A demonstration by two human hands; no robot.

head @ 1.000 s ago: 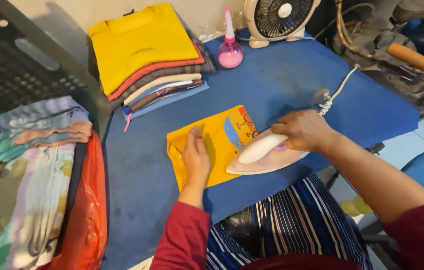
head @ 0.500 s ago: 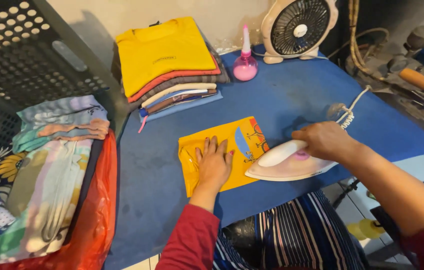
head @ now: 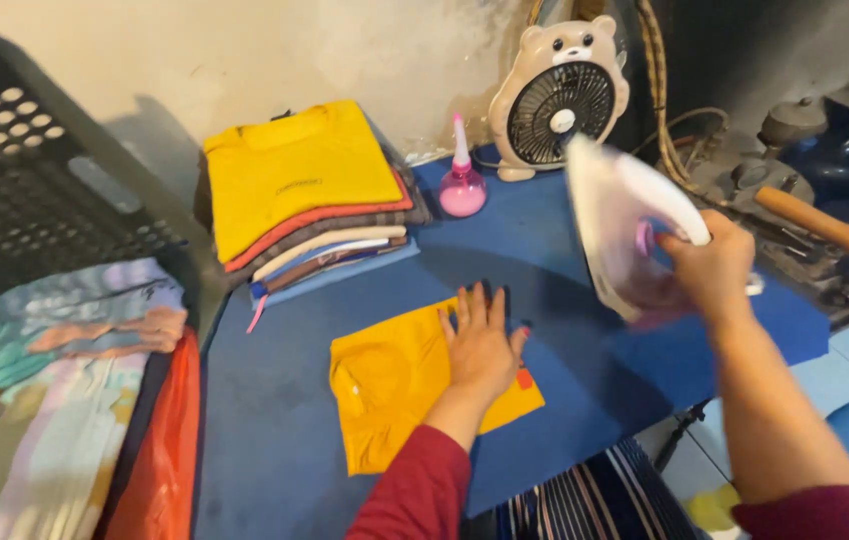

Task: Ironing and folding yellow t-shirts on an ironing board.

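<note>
— While the left hand (head: 482, 345) lies flat on the yellow cloth (head: 394, 385), what is the right doing?

— The right hand (head: 709, 265) has its fingers wrapped tight round the handle of the iron (head: 619, 225), which is tipped up in the air, soleplate facing left, above the right part of the board (head: 274, 430). It touches no cloth.

— And the left hand's fingers?

— Spread, palm down, pressing the cloth's right half. Nothing is pinched.

— Where does the cloth sit?

— Folded, near the board's front edge, about midway along it.

— What else is on the board?

— A stack of folded clothes (head: 304, 195), yellow on top, at the back-left corner. Just right of it, at the back edge, a pink spray bottle (head: 462, 185), then a bear-shaped fan (head: 559, 100).

— And off the board?

— A dark basket (head: 34, 180) to the left, with a pile of pale clothes (head: 54, 380) in front of it.
</note>
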